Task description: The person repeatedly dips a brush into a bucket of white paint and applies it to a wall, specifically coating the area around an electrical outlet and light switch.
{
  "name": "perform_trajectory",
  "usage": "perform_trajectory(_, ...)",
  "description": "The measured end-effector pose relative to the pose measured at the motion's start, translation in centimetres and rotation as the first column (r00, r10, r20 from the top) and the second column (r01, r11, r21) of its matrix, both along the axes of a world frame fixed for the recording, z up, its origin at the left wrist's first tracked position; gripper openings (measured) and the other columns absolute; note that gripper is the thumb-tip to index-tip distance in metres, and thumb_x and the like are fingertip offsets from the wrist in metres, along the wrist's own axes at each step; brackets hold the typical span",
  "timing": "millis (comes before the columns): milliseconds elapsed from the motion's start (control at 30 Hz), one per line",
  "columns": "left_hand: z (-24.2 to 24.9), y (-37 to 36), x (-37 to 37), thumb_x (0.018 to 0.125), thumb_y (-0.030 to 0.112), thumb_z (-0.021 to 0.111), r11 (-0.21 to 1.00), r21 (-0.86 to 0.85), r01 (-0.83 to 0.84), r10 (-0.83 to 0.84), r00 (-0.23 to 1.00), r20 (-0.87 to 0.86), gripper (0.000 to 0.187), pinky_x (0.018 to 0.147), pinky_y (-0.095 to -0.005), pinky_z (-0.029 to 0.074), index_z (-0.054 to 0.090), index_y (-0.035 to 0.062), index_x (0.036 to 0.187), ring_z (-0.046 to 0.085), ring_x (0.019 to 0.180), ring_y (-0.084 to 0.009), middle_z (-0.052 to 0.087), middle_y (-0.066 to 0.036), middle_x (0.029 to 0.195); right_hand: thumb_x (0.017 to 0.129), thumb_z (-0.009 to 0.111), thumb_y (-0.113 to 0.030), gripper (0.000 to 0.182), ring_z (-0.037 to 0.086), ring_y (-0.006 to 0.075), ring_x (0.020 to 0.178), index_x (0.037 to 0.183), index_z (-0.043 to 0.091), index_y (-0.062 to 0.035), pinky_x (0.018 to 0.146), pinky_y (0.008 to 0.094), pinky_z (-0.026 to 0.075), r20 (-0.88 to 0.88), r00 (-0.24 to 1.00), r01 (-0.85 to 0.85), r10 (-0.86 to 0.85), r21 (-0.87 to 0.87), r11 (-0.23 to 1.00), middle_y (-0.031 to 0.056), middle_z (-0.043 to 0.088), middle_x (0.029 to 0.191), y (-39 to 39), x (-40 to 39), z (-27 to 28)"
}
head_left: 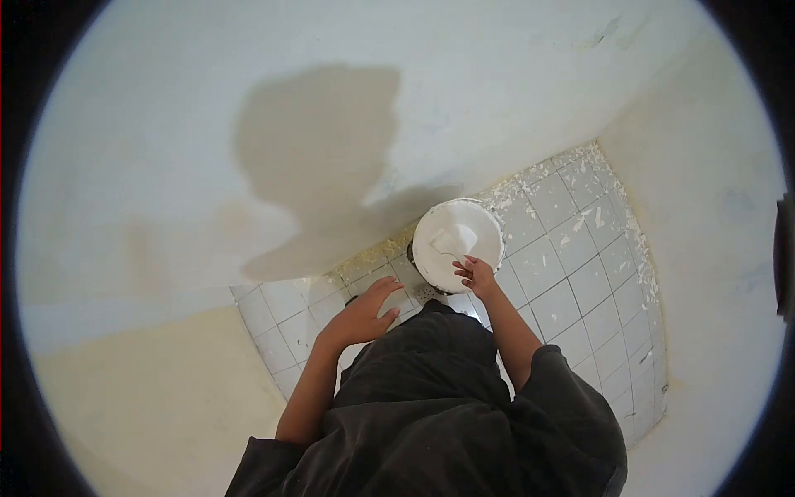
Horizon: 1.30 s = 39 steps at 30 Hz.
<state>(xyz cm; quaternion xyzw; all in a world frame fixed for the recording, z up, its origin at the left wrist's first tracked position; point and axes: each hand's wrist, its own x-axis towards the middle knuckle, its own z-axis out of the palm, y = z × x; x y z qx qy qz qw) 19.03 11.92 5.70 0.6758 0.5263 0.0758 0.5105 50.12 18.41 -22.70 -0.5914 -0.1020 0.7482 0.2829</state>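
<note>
A round white bucket [498, 217] with a paint-crusted rim stands on the tiled floor against the wall, holding white paint. Over its near right edge, my right hand [474, 275] has its fingers bent around the end of a thin wire tool, apparently a paint roller [448, 252]. The tool's pale head is hard to make out against the white paint. My left hand [368, 312] is held in the air left of the bucket, fingers stretched and thumb apart, with nothing in it.
Pale tiles [556, 273] spattered with paint flakes cover the floor. A whitish wall [513, 91] rises ahead and bears my shadow; another wall [712, 273] stands at the right. A yellowish surface [166, 389] lies at lower left. A small drain grate [426, 293] shows near the bucket.
</note>
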Motion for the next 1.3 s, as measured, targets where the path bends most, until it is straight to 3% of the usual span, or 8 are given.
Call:
perform_trajectory(233, 0.3, -0.2, -0.9, 0.102, 0.021, 0.062, 1.000, 0.012, 0.021, -0.022, 0.999, 0.044, 0.053, 0.126, -0.0457, 0.030, 0.048, 0.0062, 0.151, 0.035, 0.153, -0.0373, 0.042, -0.021, 0.161, 0.100, 0.056, 0.002, 0.048, 0.066, 0.0197, 0.087, 0.146, 0.044, 0.0005, 0.065, 0.0308, 0.053, -0.158, 0.987, 0.025, -0.018, 0.041, 0.999, 0.0177, 0.073, 0.122, -2.7, -0.7, 2.3)
perform_trajectory(333, 0.3, -0.4, -1.5, 0.102, 0.021, 0.062, 1.000, 0.010, 0.023, -0.024, 0.999, 0.046, 0.053, 0.126, -0.0453, 0.029, 0.048, 0.0062, 0.151, 0.035, 0.153, -0.0371, 0.042, -0.021, 0.161, 0.097, 0.054, 0.008, 0.048, 0.064, 0.0189, 0.084, 0.144, 0.044, 0.0005, 0.065, 0.0307, 0.053, -0.306, 0.948, -0.057, 0.087, 0.105, 0.993, 0.0180, 0.071, 0.124, -2.7, -1.8, 2.3)
perform_trajectory(433, 0.5, -0.7, -1.8, 0.102, 0.020, 0.062, 1.000, -0.004, 0.014, -0.014, 0.999, 0.042, 0.053, 0.126, -0.0449, 0.029, 0.048, 0.0062, 0.151, 0.035, 0.153, -0.0370, 0.042, -0.021, 0.161, 0.094, 0.053, 0.013, 0.042, 0.062, 0.0175, 0.082, 0.134, 0.049, 0.0002, 0.064, 0.0286, 0.051, -0.275, 0.947, -0.137, 0.166, 0.122, 0.983, 0.0171, 0.069, 0.122, -2.1, -3.5, 3.0)
perform_trajectory(533, 0.4, -1.3, -2.3, 0.102, 0.020, 0.062, 1.000, -0.001, 0.006, -0.006, 0.999, 0.048, 0.053, 0.126, -0.0447, 0.030, 0.048, 0.0062, 0.151, 0.035, 0.153, -0.0368, 0.042, -0.021, 0.161, 0.090, 0.053, 0.013, 0.037, 0.062, 0.0147, 0.086, 0.124, 0.051, -0.0025, 0.071, 0.0270, 0.051, -0.201, 0.963, -0.152, 0.181, 0.151, 0.977, 0.0102, 0.067, 0.114, -1.7, -5.6, 5.9)
perform_trajectory(667, 0.6, -1.7, -3.3, 0.102, 0.019, 0.062, 0.999, 0.035, -0.013, 0.011, 0.998, 0.054, 0.053, 0.124, -0.0442, 0.032, 0.048, 0.0067, 0.151, 0.037, 0.152, -0.0367, 0.042, -0.021, 0.160, 0.090, 0.059, 0.006, 0.028, 0.057, 0.0124, 0.079, 0.115, 0.052, -0.0048, 0.063, 0.0247, 0.045, -0.127, 0.966, -0.180, 0.224, 0.290, 0.940, 0.0069, 0.066, 0.102, 0.4, -7.5, 6.9)
perform_trajectory(867, 5.2, -0.7, -4.8, 0.100, 0.015, 0.063, 0.960, 0.260, -0.104, 0.079, 0.991, 0.105, 0.051, 0.124, -0.0446, 0.033, 0.049, 0.0064, 0.149, 0.040, 0.150, -0.0389, 0.045, -0.023, 0.158, 0.093, 0.064, -0.005, 0.018, 0.050, 0.0088, 0.062, 0.109, 0.054, -0.0062, 0.049, 0.0250, 0.035, -0.058, 0.982, -0.131, 0.179, 0.471, 0.873, 0.0038, 0.065, 0.086, 3.9, -10.6, 15.7)
perform_trajectory(1100, 14.0, -1.5, -7.0, 0.096, 0.005, 0.064, 0.824, 0.538, -0.181, 0.068, 0.972, 0.224, 0.050, 0.119, -0.0444, 0.039, 0.055, 0.0075, 0.145, 0.049, 0.144, -0.0347, 0.052, -0.018, 0.152, 0.106, 0.059, -0.014, 0.015, 0.058, 0.0093, 0.073, 0.120, 0.059, -0.0058, 0.055, 0.0233, 0.039, -0.226, 0.934, -0.036, 0.278, 0.712, 0.701, 0.0050, 0.070, 0.102, 4.2, -14.4, 26.5)
perform_trajectory(1300, 21.8, -5.1, -10.6, 0.092, 0.002, 0.065, 0.622, 0.746, -0.238, 0.104, 0.969, 0.223, 0.048, 0.117, -0.0443, 0.042, 0.059, 0.0059, 0.139, 0.051, 0.141, -0.0363, 0.053, -0.018, 0.151, 0.106, 0.061, -0.014, 0.025, 0.067, 0.0135, 0.092, 0.129, 0.063, -0.0034, 0.060, 0.0247, 0.046, -0.357, 0.923, 0.149, 0.146, 0.678, 0.720, 0.0099, 0.073, 0.122, 1.5, -16.8, 33.6)
